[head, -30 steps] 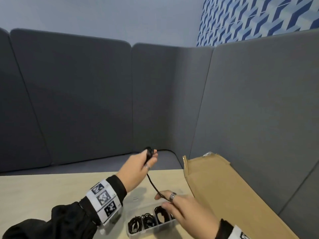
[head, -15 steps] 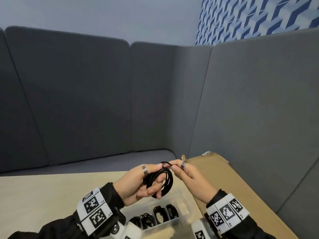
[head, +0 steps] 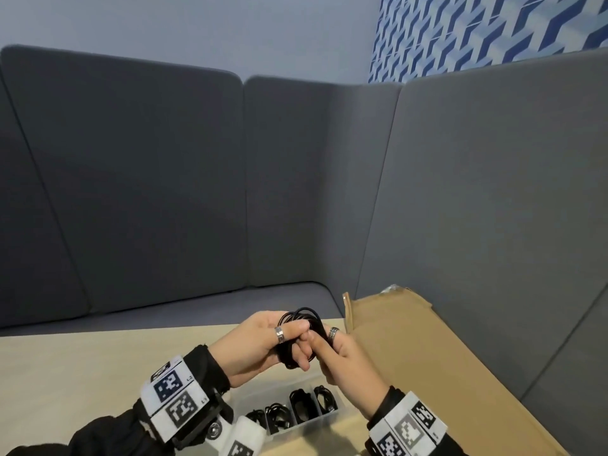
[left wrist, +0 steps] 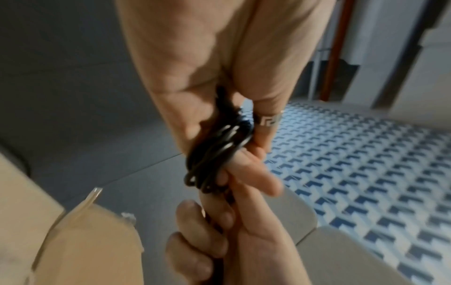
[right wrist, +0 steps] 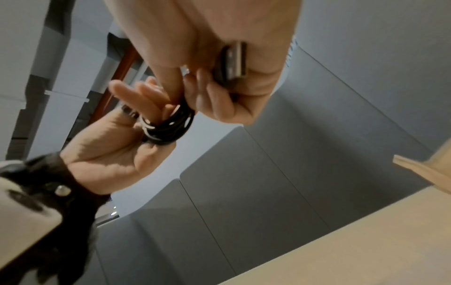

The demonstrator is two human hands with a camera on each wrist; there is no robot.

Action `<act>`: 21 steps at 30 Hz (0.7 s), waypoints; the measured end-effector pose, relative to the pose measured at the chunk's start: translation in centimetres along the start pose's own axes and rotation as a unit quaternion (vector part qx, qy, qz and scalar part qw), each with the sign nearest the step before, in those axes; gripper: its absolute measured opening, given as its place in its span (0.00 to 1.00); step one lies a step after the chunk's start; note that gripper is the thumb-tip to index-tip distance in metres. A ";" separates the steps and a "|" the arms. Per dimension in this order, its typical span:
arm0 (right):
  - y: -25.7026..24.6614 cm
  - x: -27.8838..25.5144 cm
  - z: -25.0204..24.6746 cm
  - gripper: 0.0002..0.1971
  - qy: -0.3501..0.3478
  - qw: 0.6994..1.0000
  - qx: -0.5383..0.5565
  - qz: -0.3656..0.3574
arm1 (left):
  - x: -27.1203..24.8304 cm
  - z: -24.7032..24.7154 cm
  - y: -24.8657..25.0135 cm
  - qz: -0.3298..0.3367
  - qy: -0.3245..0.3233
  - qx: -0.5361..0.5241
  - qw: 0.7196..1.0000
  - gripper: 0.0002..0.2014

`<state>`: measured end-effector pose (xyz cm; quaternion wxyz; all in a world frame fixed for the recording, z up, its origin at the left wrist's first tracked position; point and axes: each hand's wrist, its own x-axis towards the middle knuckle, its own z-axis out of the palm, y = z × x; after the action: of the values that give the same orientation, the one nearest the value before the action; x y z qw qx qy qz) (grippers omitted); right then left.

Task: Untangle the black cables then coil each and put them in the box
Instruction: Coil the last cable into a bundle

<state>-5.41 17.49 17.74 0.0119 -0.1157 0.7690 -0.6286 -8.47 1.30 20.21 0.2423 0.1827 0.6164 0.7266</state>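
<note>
Two hands meet at the lower middle of the head view, above the near edge of the desk (head: 82,366). One black cable (head: 297,327), wound into a bundle of several loops, sits between them. The left hand (head: 256,347) has its fingers (head: 296,328) and thumb curled round the bundle; one ring shows on it. The right hand (head: 345,360), also wearing one ring, pinches the same bundle from the right side, and the right wrist view shows one USB plug (right wrist: 233,61) tucked against its palm under bent fingers (right wrist: 212,96).

Below the hands, at the bottom middle of the frame, stands one clear plastic box (head: 316,380) with dividers; four coiled black cables (head: 301,404) lie in it, one to a compartment as far as I can see. One flat brown cardboard sheet (head: 427,373) lies at the lower right, just beside the box. Grey upholstered panels (head: 148,192) fill the background.
</note>
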 end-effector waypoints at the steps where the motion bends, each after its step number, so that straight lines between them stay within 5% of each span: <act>1: 0.0 0.0 0.1 0.15 0.016 1.000 -0.008 0.000 | -0.2 0.1 0.2 0.013 0.014 0.043 0.999 0.10; 6: -0.2 0.1 0.3 0.14 0.043 0.993 -0.106 -0.017 | 0.0 -0.2 -0.7 0.093 0.124 0.308 0.939 0.11; 10: -0.6 -0.2 -1.0 0.08 -0.048 0.987 -0.142 -0.049 | 0.4 -0.4 -0.6 0.108 0.152 0.353 0.917 0.08; 12: -0.5 0.0 -3.2 0.11 -0.036 0.970 -0.221 -0.099 | 0.2 -0.9 0.4 0.098 0.145 0.398 0.901 0.10; 16: 0.9 1.1 -6.2 0.18 0.110 0.851 -0.460 -0.228 | -0.3 -0.2 1.1 0.017 0.005 0.261 0.965 0.15; 18: 1.4 1.7 -5.9 0.14 0.179 0.828 -0.481 -0.225 | -0.3 1.0 0.7 0.016 -0.044 0.172 0.984 0.16; 19: 1.4 1.8 -5.2 0.12 0.197 0.852 -0.441 -0.201 | -0.1 1.6 0.5 0.027 -0.046 0.155 0.986 0.15; 21: 0.9 1.7 -4.0 0.08 0.200 0.949 -0.214 -0.114 | 0.2 2.5 0.3 0.051 -0.016 0.160 0.986 0.14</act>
<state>-7.86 21.19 17.93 -0.2393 -0.0741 0.8535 -0.4569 -7.29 3.37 20.90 0.1823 0.2624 0.7104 0.6271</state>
